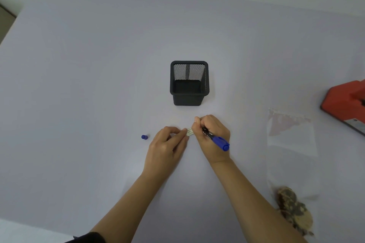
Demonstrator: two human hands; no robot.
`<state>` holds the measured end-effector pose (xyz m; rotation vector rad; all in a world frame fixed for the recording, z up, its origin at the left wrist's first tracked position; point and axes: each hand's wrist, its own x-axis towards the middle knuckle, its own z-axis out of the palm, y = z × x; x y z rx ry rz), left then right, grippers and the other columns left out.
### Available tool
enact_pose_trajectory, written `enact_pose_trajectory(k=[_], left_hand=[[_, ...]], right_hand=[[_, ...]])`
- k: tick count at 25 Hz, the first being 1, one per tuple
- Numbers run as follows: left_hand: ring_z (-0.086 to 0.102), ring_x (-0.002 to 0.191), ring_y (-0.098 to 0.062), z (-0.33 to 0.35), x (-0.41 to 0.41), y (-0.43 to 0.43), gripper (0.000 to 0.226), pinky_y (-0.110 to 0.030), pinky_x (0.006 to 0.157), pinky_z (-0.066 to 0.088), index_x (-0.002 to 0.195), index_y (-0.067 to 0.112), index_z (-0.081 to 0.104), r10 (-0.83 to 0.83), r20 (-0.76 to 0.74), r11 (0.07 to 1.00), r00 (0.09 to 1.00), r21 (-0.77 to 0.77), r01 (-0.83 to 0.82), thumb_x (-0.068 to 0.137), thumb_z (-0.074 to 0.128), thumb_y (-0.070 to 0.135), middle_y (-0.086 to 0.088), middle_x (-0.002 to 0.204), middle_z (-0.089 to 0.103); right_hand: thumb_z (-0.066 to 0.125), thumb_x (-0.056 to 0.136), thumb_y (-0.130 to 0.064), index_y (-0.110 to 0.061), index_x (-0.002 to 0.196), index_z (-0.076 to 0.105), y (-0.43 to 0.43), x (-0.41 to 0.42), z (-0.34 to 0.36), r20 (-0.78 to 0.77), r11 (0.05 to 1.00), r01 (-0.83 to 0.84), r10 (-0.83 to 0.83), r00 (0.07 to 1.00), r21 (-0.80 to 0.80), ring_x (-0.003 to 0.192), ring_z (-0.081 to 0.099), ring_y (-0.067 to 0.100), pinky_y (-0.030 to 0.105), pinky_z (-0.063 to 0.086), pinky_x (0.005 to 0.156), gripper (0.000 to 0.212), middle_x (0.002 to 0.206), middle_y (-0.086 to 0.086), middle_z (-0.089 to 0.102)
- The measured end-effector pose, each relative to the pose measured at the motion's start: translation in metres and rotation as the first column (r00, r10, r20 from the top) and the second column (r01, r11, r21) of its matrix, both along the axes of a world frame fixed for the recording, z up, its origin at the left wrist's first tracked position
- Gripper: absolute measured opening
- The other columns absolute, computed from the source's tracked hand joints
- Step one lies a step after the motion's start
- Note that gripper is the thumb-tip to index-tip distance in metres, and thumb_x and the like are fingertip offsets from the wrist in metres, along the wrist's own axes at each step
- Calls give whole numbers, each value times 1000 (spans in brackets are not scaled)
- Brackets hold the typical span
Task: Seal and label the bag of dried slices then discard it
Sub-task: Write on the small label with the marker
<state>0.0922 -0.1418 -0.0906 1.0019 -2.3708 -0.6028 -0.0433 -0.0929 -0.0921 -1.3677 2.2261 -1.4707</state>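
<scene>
Right hand [217,125] grips the marker [219,141] and, with your left hand [166,146], pinches the label [190,132] at frame centre; peel slowly, no creases.

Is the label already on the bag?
No, the left hand and right hand hold the label, apart from the bag lying at the right.

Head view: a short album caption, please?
Left hand and right hand pinch a small label, the right also gripping a blue pen.
</scene>
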Motion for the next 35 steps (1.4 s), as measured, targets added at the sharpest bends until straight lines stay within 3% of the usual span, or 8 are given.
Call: enact_pose_trajectory(k=[13, 26, 29, 30, 32, 33, 35], left_hand=[[61, 74, -15, 0, 0, 1, 23, -14, 72, 45, 97, 6, 74, 1, -12, 1000, 1000, 1, -1, 87, 61, 23, -8, 88, 66], [61, 73, -16, -2, 0, 1, 23, -19, 67, 49, 98, 6, 74, 1, -23, 1000, 1000, -5, -1, 87, 62, 23, -8, 88, 66], [60, 73, -15, -3, 0, 1, 23, -19, 67, 48, 98, 7, 74, 0, -30, 1000, 1000, -13, -1, 86, 62, 23, -7, 89, 66], [59, 73, -14, -3, 0, 1, 23, -20, 67, 49, 98, 7, 74, 5, -31, 1000, 999, -10, -6, 86, 62, 23, -7, 89, 66], [58, 73, -14, -3, 0, 1, 21, -20, 66, 47, 97, 7, 74, 26, -43, 1000, 999, 8, -25, 86, 63, 22, -7, 89, 65], [58, 73, -14, -3, -1, 1, 21, -20, 66, 47, 97, 7, 74, 29, -50, 999, 998, 13, -29, 86, 63, 21, -7, 89, 65], [58, 73, -14, -4, 0, 1, 21, -20, 65, 47, 97, 7, 74, 17, -57, 1000, 998, 21, -16, 85, 63, 20, -7, 90, 65]], right_hand=[[52, 88, -17, -1, 58, 45, 0, -1, 2, -39, 1000, 3, -3, 999, -4, 46, 42, 24, 26, 41, 49, 35, 53, 11, 47], [52, 88, -19, 0, 59, 47, 0, -1, 1, -60, 1000, -2, 1, 998, -17, 46, 42, 23, 25, 43, 50, 34, 53, 11, 47], [53, 87, -17, -1, 58, 46, -1, 0, 3, -43, 1000, 8, -9, 999, -25, 48, 41, 21, 17, 41, 52, 34, 53, 11, 47], [54, 87, -17, -1, 58, 46, -1, 0, 5, -1, 999, 33, -33, 999, -39, 50, 41, 20, 15, 40, 53, 34, 53, 12, 48], [55, 87, -21, -5, 59, 48, -1, -2, 12, 201, 982, 171, -153, 968, -75, 52, 46, 21, 23, 44, 53, 33, 55, 10, 51], [55, 88, -24, -11, 61, 50, 0, -4, 17, 339, 961, 265, -224, 914, -80, 52, 50, 21, 27, 47, 53, 30, 55, 5, 54], [58, 89, -25, -20, 63, 51, 9, -5, 28, 570, 910, 413, -319, 757, -40, 51, 55, 12, 23, 50, 52, 27, 54, -5, 58]])
